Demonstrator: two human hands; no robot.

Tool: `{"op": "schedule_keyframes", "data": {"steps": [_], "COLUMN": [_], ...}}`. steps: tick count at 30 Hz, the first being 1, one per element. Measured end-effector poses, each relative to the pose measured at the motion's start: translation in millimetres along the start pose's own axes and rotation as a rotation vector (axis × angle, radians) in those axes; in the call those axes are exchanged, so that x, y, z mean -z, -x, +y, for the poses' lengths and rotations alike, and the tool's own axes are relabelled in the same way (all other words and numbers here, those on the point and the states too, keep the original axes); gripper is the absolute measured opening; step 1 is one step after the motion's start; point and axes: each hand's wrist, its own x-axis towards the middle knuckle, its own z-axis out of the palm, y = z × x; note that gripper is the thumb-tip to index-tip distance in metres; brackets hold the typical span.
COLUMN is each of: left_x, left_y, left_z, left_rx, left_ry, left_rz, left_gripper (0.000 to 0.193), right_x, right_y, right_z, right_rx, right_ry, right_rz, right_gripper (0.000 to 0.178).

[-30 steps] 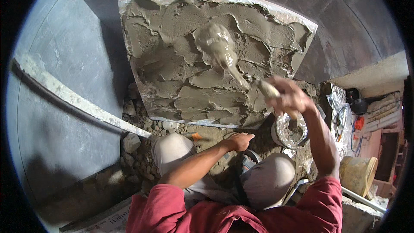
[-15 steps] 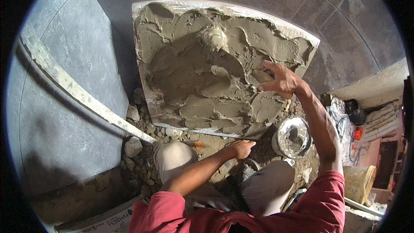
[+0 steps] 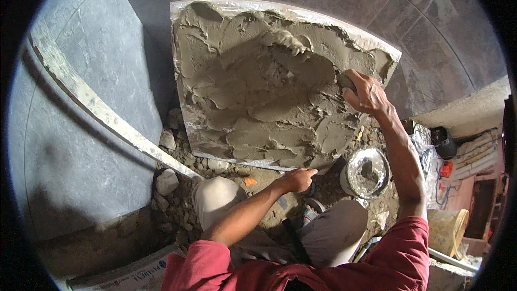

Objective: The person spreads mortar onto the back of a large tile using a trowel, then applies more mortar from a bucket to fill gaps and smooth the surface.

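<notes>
The right hand point(image 3: 366, 94) is closed around a short, rounded, mortar-stained tool handle point(image 3: 346, 82), which shows at the left side of the fingers; the working end of this tool I cannot distinguish from the mortar. Both are over the right part of a large, flat, four-sided panel with whitish edges point(image 3: 258, 4), covered by a thick, uneven layer of wet grey-brown mortar point(image 3: 215, 97). So most of the mortar extends to the left of this hand, and a narrower strip is at its upper right. The left hand point(image 3: 298, 180) has its fingers curled and is just beside the panel's lower edge; whether it grasps something, I cannot tell. To the right of it, and below the right hand, stands a round white bucket smeared with mortar point(image 3: 352, 170). Pale, rough stones point(image 3: 167, 182) lie below the panel's lower left corner.
</notes>
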Motion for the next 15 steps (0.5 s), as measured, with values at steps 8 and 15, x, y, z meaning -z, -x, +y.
{"op": "schedule_keyframes", "data": {"steps": [8,15], "left_x": [-6,-19], "left_y": [-4,-3], "left_z": [1,-17], "left_rx": [0.012,-0.115], "left_ry": [-0.030,-0.026], "left_rz": [-0.038,0.118], "left_gripper": [0.044,0.042], "right_x": [-2,-13], "right_y": [5,17], "right_z": [4,25], "right_rx": [-0.256,-0.369], "right_ry": [-0.089,-0.159], "right_rz": [-0.030,-0.030], "right_gripper": [0.046,0.064]}}
